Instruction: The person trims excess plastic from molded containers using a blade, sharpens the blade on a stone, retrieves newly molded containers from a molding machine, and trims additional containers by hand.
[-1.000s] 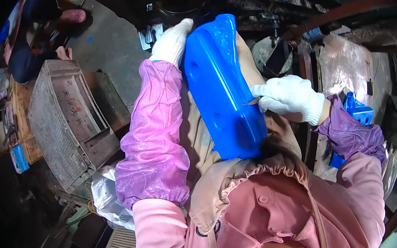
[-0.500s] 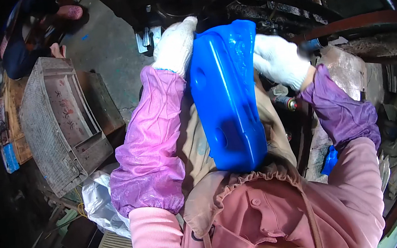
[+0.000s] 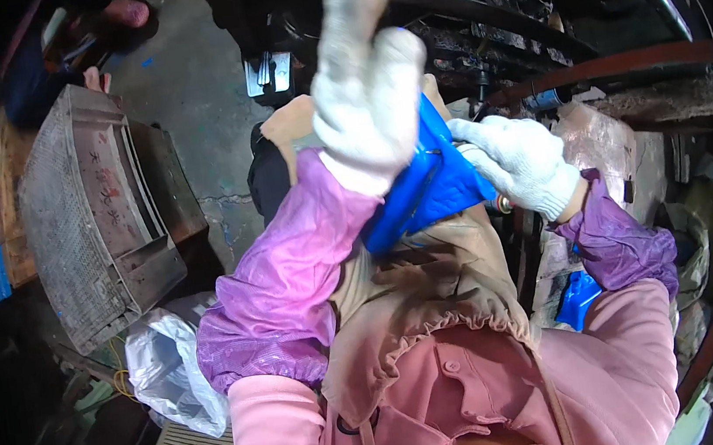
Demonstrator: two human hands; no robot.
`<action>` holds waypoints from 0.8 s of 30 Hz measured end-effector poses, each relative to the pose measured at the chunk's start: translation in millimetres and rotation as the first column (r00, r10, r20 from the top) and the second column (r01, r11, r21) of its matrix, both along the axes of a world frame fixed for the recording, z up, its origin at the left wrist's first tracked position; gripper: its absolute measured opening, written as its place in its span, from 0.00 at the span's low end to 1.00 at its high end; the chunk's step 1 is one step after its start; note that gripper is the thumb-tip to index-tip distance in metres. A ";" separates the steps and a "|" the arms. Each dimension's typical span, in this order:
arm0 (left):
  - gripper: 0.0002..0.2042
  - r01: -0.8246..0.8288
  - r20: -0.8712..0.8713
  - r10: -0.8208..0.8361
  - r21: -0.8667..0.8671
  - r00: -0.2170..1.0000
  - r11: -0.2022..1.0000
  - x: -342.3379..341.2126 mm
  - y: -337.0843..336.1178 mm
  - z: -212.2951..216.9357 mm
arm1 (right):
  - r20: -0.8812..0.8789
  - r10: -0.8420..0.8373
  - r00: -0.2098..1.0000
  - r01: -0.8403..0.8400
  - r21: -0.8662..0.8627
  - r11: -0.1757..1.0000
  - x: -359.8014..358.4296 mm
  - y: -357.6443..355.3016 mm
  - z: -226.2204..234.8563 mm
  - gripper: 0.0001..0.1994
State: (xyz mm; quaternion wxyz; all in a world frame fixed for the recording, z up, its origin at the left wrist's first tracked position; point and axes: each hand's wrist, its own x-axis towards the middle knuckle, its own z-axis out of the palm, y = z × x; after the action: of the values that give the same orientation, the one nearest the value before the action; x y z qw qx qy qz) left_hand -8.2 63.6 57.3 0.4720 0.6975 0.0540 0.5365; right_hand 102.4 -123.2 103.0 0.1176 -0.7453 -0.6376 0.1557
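A glossy blue moulded plastic part (image 3: 436,191) lies tilted over my lap, on the brown apron. Its far side is partly covered by my left hand (image 3: 367,81), which wears a white knitted glove. That hand is raised over the part with fingers stretched away from me and the thumb apart, slightly blurred. My right hand (image 3: 525,159), gloved too, is at the part's right edge, fingers bent against it. Purple sleeve covers are on both forearms.
A worn grey box-like stand (image 3: 82,245) is at the left, near a white plastic bag (image 3: 171,367). Dark machinery with a red-brown bar (image 3: 620,62) spans the far right. A small blue piece (image 3: 576,298) lies by my right elbow. Another person's foot shows at upper left.
The blue part has been turned and tipped, showing a shorter, angled shape. My left hand has risen off its left side and moved right, above it. My right hand has lowered and shifted slightly right.
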 end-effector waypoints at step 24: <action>0.08 0.504 -0.518 -0.271 0.384 0.811 0.774 -27.4 -47.5 1.4 | -0.480 0.115 0.870 -0.348 -0.432 0.832 101.8 151.0 -5.0 0.17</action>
State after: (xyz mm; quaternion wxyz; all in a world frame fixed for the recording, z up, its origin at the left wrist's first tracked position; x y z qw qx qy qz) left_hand -35.7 16.2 58.7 0.3510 0.8925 -0.1334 0.2499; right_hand 204.2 27.9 97.9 0.0370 -0.6104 -0.6190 0.4928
